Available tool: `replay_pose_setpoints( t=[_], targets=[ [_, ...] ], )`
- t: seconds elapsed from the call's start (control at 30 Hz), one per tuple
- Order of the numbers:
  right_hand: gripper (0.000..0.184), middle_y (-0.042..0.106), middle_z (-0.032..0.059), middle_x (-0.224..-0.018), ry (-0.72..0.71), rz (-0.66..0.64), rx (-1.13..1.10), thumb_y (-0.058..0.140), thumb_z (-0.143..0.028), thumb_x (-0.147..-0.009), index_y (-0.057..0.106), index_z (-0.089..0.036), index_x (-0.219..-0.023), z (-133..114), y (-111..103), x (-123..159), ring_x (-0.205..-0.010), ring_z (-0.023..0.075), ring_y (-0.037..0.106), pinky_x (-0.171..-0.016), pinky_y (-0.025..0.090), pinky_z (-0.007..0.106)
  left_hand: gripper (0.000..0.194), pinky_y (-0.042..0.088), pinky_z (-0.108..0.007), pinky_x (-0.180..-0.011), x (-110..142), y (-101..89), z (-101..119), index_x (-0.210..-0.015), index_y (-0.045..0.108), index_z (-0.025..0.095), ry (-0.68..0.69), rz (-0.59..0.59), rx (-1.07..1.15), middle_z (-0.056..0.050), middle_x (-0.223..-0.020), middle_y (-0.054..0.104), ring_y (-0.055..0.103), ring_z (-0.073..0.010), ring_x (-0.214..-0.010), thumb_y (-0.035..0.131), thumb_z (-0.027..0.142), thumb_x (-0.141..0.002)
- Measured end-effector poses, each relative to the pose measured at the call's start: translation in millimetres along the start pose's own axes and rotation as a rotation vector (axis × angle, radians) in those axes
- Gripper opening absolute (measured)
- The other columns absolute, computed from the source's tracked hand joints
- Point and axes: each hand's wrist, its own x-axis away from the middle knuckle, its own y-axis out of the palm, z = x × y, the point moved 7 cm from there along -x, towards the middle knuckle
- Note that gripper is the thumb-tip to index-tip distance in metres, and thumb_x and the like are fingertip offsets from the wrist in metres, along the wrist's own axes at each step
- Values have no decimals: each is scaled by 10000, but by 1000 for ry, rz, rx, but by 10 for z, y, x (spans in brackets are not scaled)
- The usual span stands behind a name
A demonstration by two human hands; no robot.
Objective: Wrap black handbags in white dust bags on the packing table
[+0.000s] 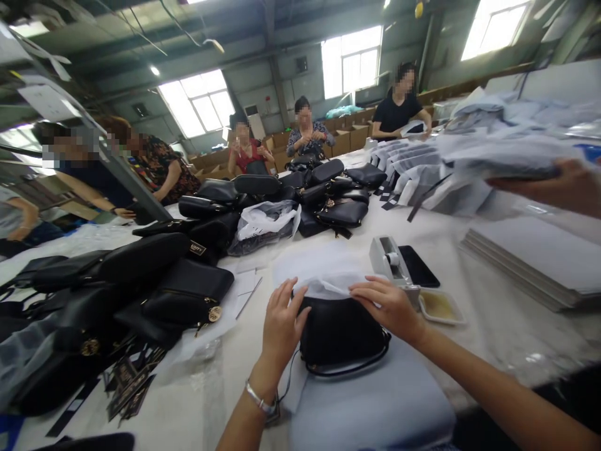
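Note:
A small black handbag [340,335] lies on a pale grey cloth pouch [375,407] in front of me. White tissue paper [323,275] sticks out of the bag's top. My left hand [282,322] rests on the bag's left upper edge, fingers spread against the paper. My right hand [389,307] lies over the bag's right upper edge, fingers pressing the tissue down. A thin black strap loops under the bag.
Piles of black handbags [154,275] lie to the left and at the table's middle [328,194]. A tape dispenser [389,260], a phone [417,266] and a small tray [441,307] sit right of the bag. Grey pouches [511,150] are stacked at right. Several people work around the table.

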Motion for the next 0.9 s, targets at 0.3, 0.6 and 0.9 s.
replay_pose_setpoints(
  t=[0.3,0.6,0.9],
  targets=[
    [214,754,19,-961,107,-22,141,640,-205,-884,691,-246,-1088,195,120,-318,-891,212,688,-861,553,364,192,524,-346,-876,-478,59,-514,-1019,702,223,-51,-28,-85,-62,-990,755,689,-212,-922,528,262,-946],
    [364,749,-11,-1025,-79,-56,150,517,-47,-868,720,-277,-1065,29,-26,-154,-888,156,705,-1068,441,428,253,540,-347,-887,179,-494,-244,-1147,648,255,84,15,-101,-58,-1068,706,649,-202,-984,474,225,-967],
    [396,715,18,-1157,-170,-130,219,464,-43,-922,659,-254,-1195,-15,-91,625,-1045,165,679,-1067,447,421,191,563,-357,-824,750,-73,204,-1064,654,248,154,-132,-44,-54,-996,691,643,-198,-903,503,215,-951]
  ],
)
